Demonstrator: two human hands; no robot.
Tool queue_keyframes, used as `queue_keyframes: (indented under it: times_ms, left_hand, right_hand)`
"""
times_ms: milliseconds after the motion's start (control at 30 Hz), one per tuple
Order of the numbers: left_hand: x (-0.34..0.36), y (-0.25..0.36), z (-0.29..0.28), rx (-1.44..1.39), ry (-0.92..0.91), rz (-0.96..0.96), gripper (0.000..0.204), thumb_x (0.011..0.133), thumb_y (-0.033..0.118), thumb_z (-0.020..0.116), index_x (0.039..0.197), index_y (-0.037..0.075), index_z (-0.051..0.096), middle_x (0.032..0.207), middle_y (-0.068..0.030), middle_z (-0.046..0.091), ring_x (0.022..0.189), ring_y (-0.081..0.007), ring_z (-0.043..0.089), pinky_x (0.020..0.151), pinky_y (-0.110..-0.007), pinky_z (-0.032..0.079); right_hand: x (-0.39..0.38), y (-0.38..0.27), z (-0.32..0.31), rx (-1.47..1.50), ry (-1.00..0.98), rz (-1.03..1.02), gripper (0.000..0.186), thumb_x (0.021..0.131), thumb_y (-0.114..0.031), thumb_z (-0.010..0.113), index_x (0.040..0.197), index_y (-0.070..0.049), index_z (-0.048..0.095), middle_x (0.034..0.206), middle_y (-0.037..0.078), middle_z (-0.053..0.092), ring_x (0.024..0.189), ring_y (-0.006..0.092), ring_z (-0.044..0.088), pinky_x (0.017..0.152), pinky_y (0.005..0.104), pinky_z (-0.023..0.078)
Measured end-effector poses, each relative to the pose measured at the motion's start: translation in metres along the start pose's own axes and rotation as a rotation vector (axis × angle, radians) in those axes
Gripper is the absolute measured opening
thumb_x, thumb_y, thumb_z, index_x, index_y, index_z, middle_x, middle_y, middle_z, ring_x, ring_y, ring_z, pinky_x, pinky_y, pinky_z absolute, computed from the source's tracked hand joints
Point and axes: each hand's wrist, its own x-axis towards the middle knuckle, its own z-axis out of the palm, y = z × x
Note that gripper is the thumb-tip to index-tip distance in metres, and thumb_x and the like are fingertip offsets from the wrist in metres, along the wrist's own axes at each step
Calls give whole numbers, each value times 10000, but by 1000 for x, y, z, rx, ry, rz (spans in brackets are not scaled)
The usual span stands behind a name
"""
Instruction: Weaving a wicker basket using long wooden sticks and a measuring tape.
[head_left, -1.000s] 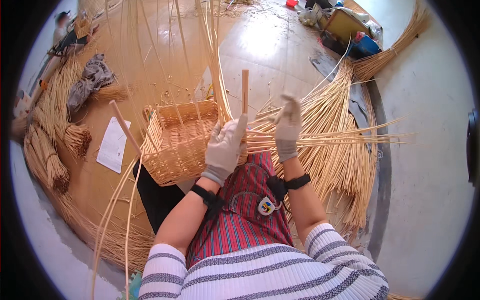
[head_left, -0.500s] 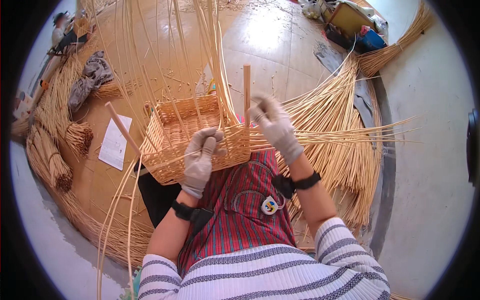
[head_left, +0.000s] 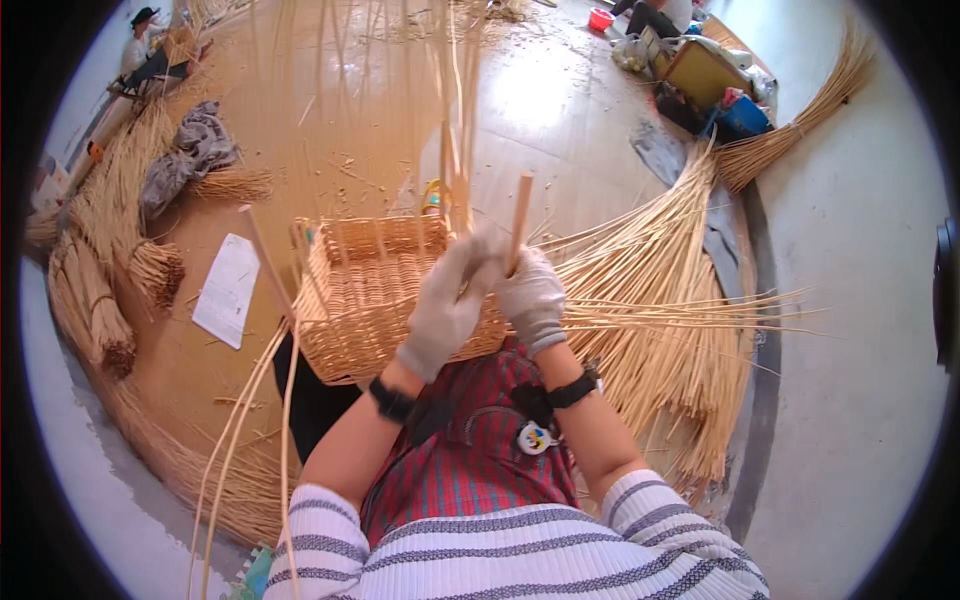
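At near centre, the tan rectangular wicker basket [head_left: 362, 342] seems under weaving; white-gloved right hand [head_left: 532, 298] grips a pale wooden rod [head_left: 521, 218]; white-gloved left hand [head_left: 447, 305] blurs, fingers' state unclear; next move needs steady hold.

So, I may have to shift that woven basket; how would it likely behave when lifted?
The woven basket is probably light for its size, being an open, thin-walled shell. It looks fairly stiff, as its sides stand up without sagging. Long strands to its right might snag, since they jut out sideways.
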Motion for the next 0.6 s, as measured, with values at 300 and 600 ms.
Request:
queue_keyframes:
  times_ms: [300, 600]
  left_hand:
    - [-151, 3, -173, 218, 800, -182, 187, 989, 128, 756, 1105, 11, 669, 832, -31, 690, 652, -124, 622, 594, -283, 516]
    - [-170, 14, -204, 134, 467, -194, 173, 962, 110, 781, 1092, 18, 714, 983, -37, 692, 883, -127, 651, 802, -297, 553]
  right_hand:
    - [-36, -40, -8, 459, 452, -74, 351, 931, -156, 735, 1277, -127, 682, 873, 80, 644, 829, 222, 668, 708, 358, 519]
    - [-136, -225, 3, 492, -633, -859, 342, 917, -394, 724, 1208, -224, 667, 831, 83, 673, 779, 314, 710, 654, 440, 571]
